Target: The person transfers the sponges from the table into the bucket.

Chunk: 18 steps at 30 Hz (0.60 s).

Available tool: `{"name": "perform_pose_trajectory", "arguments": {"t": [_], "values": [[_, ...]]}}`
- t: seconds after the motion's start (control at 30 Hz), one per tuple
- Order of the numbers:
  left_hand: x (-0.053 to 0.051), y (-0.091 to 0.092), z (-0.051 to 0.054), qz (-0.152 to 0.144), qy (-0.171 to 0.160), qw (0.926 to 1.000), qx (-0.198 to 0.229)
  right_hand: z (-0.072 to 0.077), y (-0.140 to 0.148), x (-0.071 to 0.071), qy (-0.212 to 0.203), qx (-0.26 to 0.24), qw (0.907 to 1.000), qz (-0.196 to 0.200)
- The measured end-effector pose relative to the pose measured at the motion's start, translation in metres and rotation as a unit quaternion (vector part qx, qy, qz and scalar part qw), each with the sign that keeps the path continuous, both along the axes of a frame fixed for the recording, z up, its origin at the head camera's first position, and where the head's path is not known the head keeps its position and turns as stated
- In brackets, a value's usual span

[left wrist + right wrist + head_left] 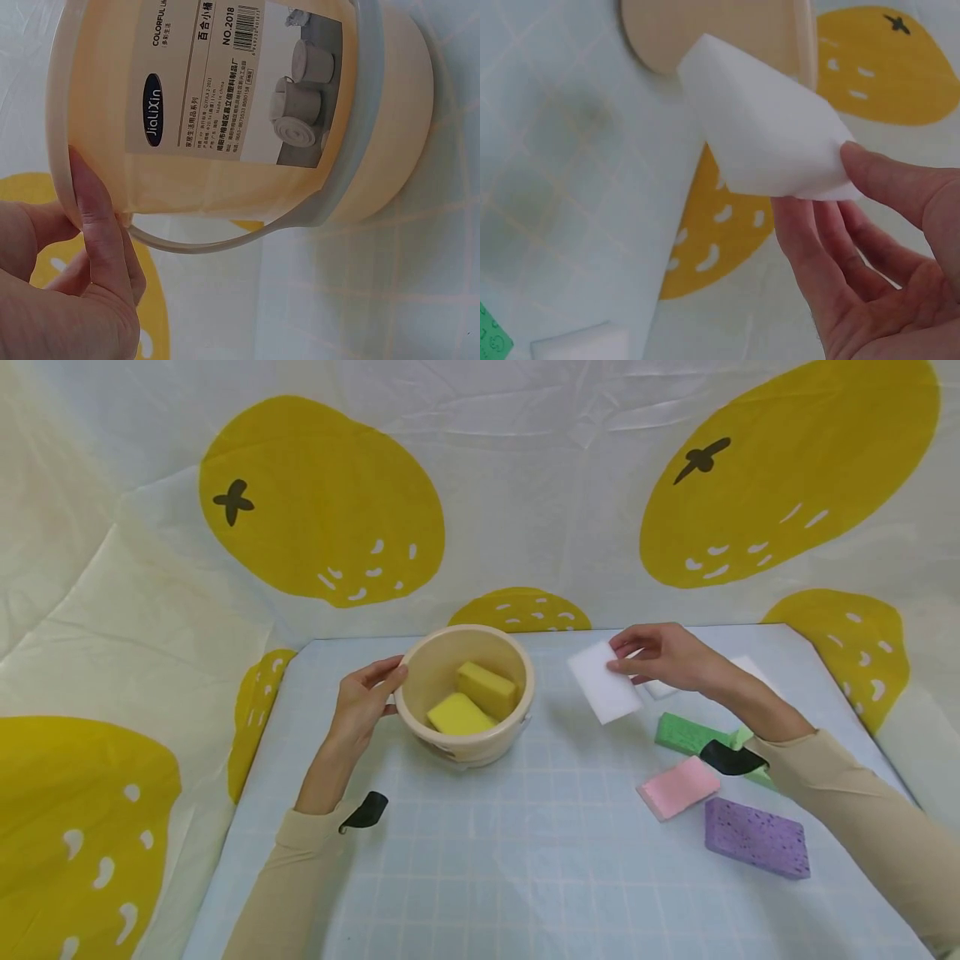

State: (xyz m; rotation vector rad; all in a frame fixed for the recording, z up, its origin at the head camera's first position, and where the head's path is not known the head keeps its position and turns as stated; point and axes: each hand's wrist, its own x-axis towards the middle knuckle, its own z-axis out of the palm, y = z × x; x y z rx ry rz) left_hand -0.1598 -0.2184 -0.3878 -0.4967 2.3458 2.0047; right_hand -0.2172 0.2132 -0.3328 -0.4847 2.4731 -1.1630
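Bucket: a round, cream plastic bucket (438,670) stands upright towards the back of the table (495,860), its open mouth showing two yellow sponges inside.
Bucket contents: one flat yellow sponge (459,716) lies towards the near side; a second, thicker yellow sponge (487,690) sits tilted on its right, near the inner wall.
Bucket outside: a printed paper label (225,82) bears the words JiaLiXin and NO.2018, a barcode and a picture of grey buckets; a thin, curved handle (195,246) runs round the side.
Left hand: the left hand (358,706) grips the bucket's rim on its left side, thumb and fingers closed narrowly on the edge.
Right hand: the right hand (667,656) pinches a white block between thumb and fingers, in the air to the right of the bucket.
White block: the held white block (606,685) is rectangular, matt, smooth and fine-grained, tilted and apart from the bucket.
Loose pieces: right of the bucket lie a porous green sponge (690,732), a smoother pink block (678,787) and a heavily pitted purple sponge (757,837); a pale green piece (763,777) is partly hidden by the right sleeve (847,810).
Surface: pale blue with a white grid.
Backdrop: creased whitish cloth (525,485) printed with big yellow fruit.
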Motion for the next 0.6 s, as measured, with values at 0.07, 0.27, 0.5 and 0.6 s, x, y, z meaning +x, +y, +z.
{"name": "perform_pose_trajectory", "arguments": {"t": [0.07, 0.27, 0.5, 0.6], "values": [[0.0, 0.0, 0.0, 0.001, -0.002, 1.0, -0.001, 0.004, -0.002, -0.002, 0.003, -0.002, 1.0, -0.002], [0.0, 0.001, 0.001, 0.001, -0.003, 1.0, 0.0, 0.018, -0.011, -0.007, 0.017, -0.008, 0.9997, -0.013], [0.001, 0.001, 0.001, 0.0, 0.004, 0.9999, 0.011, 0.033, -0.024, -0.012, 0.03, -0.011, 0.9995, -0.003], [0.001, 0.0, 0.001, -0.002, 0.007, 0.9999, 0.014, 0.039, -0.032, -0.014, 0.037, -0.013, 0.9992, 0.002]]}}
